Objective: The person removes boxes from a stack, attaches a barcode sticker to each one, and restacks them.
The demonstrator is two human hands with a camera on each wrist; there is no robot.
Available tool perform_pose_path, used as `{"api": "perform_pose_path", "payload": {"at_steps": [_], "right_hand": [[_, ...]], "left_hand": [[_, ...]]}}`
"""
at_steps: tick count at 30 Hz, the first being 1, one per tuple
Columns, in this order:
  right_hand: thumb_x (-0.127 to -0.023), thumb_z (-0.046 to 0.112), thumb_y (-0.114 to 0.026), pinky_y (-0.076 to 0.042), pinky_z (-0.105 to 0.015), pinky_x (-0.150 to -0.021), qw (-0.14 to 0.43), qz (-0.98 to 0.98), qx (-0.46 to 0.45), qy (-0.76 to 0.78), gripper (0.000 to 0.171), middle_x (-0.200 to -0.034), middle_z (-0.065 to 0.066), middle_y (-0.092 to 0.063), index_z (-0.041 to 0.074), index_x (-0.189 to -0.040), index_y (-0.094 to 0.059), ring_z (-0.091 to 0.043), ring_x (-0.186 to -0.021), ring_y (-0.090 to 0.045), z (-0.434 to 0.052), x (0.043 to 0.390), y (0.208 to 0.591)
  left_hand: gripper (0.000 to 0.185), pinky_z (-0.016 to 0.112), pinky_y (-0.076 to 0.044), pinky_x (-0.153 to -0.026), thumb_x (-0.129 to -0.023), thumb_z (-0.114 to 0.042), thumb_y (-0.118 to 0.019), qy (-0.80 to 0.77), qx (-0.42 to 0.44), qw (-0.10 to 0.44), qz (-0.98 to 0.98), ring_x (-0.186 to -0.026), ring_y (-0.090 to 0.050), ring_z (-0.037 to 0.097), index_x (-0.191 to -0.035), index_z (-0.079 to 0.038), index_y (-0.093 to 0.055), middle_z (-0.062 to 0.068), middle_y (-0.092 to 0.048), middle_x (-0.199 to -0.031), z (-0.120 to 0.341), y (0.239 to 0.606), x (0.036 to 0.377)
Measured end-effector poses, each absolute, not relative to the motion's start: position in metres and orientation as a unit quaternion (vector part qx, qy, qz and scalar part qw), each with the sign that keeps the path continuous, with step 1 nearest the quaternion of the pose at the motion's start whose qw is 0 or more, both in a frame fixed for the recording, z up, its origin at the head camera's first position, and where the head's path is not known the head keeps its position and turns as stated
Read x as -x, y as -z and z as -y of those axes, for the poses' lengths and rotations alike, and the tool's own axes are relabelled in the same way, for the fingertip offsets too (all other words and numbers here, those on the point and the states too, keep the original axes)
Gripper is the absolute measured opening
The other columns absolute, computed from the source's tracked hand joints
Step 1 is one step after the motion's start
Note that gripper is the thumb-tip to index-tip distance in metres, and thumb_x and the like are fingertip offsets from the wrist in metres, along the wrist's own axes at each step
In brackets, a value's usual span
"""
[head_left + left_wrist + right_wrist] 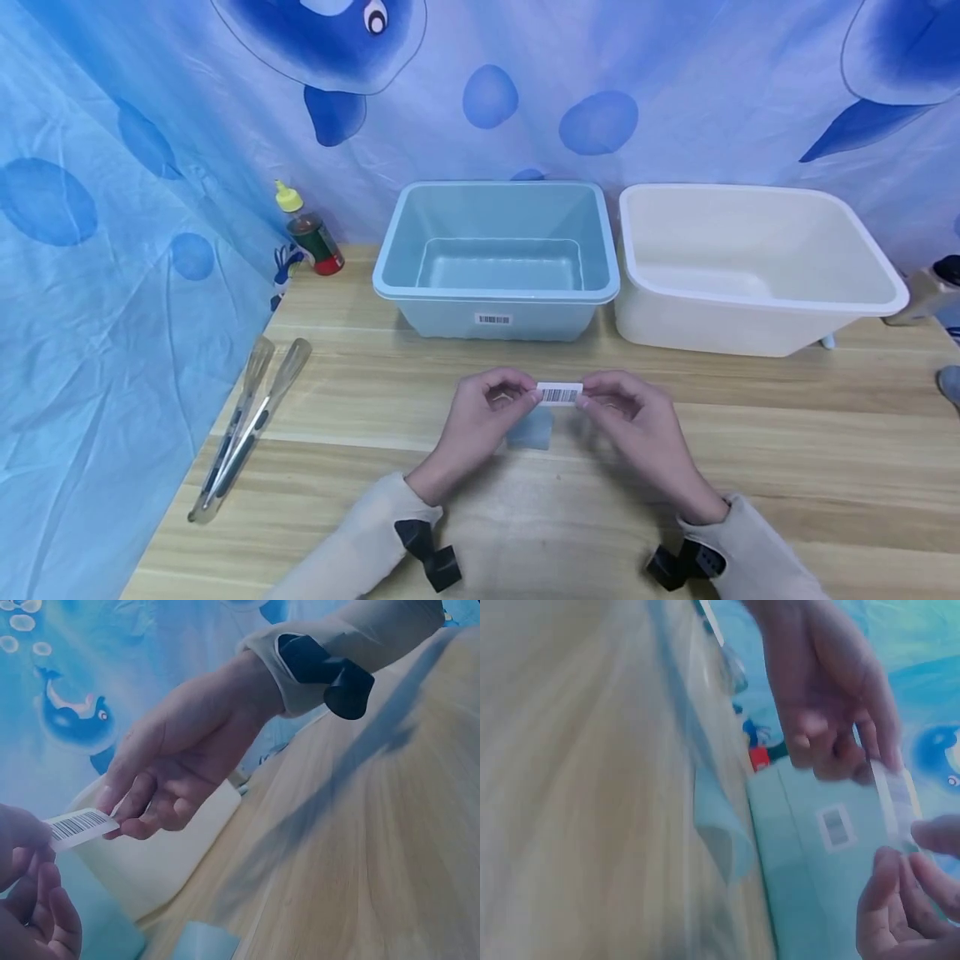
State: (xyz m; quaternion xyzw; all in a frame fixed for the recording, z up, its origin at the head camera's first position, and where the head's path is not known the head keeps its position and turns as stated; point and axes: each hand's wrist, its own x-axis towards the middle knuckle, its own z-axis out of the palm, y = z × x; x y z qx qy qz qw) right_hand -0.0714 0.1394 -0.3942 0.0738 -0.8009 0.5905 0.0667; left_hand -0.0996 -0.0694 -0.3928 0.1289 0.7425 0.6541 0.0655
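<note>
A white barcode label (559, 394) is stretched level between both hands above the table. My left hand (480, 421) pinches its left end between thumb and forefinger, and my right hand (641, 425) pinches the right end the same way. In the left wrist view the printed bars of the label (79, 828) face up. Below the hands lies a small pale-blue sheet (531, 429), with one edge curling up in the right wrist view. Beyond them stands a light-blue basin (495, 302), with another barcode label (492, 319) stuck on its front wall.
To the basin's right is a white tub (750, 321). Metal tongs (251, 425) lie on the table's left side. A bottle with a yellow cap (315, 237) leans at the back left, and a black-capped bottle (930, 287) is at the far right. A blue patterned curtain (525, 50) hangs behind.
</note>
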Motion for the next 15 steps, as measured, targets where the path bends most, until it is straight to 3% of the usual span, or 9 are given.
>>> {"api": "perform_pose_path", "payload": {"at_steps": [8, 15], "right_hand": [[-0.086, 0.004, -0.07, -0.054, -0.019, -0.068, 0.103, 0.809, -0.027, -0.579, 0.006, -0.089, 0.003, -0.068, 0.002, -0.092, -0.068, -0.005, -0.077, -0.065, -0.145, 0.067, 0.397], [-0.085, 0.001, -0.071, -0.051, -0.016, -0.06, 0.148, 0.833, -0.009, -0.533, 0.008, -0.085, 0.016, -0.066, 0.003, -0.092, -0.07, -0.003, -0.069, -0.061, -0.171, 0.063, 0.399]], "left_hand": [[0.01, 0.017, -0.05, -0.063, -0.086, -0.006, -0.069, -0.651, -0.154, 0.067, -0.74, -0.074, -0.061, 0.008, -0.095, -0.002, -0.071, 0.016, -0.07, -0.091, 0.053, 0.397, 0.105], [0.024, 0.017, -0.04, -0.045, -0.086, 0.002, -0.064, -0.659, -0.163, 0.157, -0.718, -0.053, -0.055, 0.013, -0.108, -0.005, -0.07, 0.018, -0.069, -0.102, 0.035, 0.396, 0.108]]}}
